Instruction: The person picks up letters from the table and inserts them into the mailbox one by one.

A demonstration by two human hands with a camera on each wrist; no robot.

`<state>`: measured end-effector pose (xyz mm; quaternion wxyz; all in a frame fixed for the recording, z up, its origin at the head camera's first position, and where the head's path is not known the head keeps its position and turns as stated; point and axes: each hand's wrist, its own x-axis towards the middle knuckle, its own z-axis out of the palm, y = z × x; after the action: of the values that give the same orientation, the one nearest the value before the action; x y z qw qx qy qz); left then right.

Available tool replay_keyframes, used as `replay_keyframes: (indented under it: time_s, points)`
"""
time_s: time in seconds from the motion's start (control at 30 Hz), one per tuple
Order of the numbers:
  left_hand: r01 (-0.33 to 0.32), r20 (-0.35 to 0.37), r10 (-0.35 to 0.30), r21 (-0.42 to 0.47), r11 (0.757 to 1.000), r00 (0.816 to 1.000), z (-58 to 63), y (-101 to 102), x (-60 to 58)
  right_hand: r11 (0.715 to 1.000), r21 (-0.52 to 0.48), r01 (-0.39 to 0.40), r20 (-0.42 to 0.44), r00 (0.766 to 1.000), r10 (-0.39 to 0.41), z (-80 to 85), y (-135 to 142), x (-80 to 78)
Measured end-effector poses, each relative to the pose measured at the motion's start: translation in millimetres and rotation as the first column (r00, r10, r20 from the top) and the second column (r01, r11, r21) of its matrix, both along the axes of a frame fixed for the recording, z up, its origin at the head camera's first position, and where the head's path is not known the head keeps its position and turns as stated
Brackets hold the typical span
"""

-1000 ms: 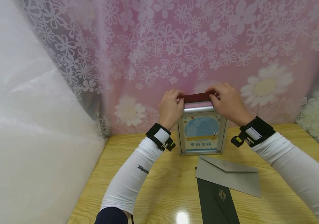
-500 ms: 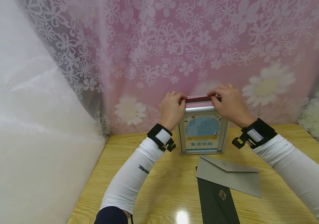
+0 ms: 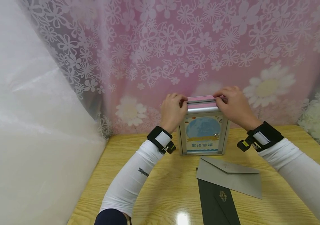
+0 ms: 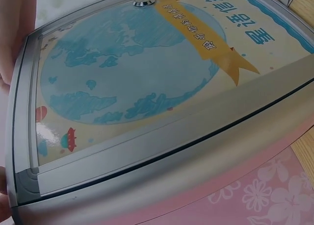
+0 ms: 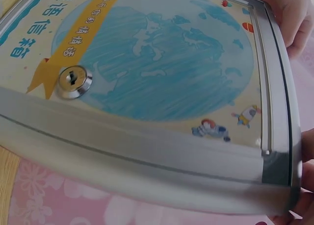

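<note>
A silver-framed letter box, with a blue globe picture and a key lock on its door, stands upright on the table. Its pink top has a dark slot across it. My left hand touches the top at the left corner, fingers bent loosely. At the right corner my right hand rests with thumb and index finger close together over the edge. Nothing shows between either hand's fingers. The dark red envelope is out of sight. Both wrist views show mainly the box door, with fingertips at its top corners.
In front of the box a grey envelope lies partly over a black envelope with a gold emblem. A pink flowered curtain hangs right behind the box. White sheeting borders the wooden table on the left.
The dark red envelope, held by both hands above the box, has sunk down through the slot and vanished. My right hand has shifted slightly right, uncovering more of the pink top.
</note>
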<state>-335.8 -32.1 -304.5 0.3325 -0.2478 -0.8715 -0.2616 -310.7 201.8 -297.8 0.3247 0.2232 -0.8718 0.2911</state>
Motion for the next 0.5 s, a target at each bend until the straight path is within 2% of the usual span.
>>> replay_keyframes:
  time_s: [0.27,0.5]
  points:
    - [0.026,-0.02,-0.027,-0.016,1.0,0.999,-3.1,-8,13.0,0.999,-0.028,0.039,0.032,0.999,-0.038,-2.6,16,15.6]
    - [0.059,-0.061,-0.059,0.007,0.998,0.996,-6.4,-16,26.7,0.999,-0.027,0.04,0.015,0.999,-0.04,-7.5,28,30.4]
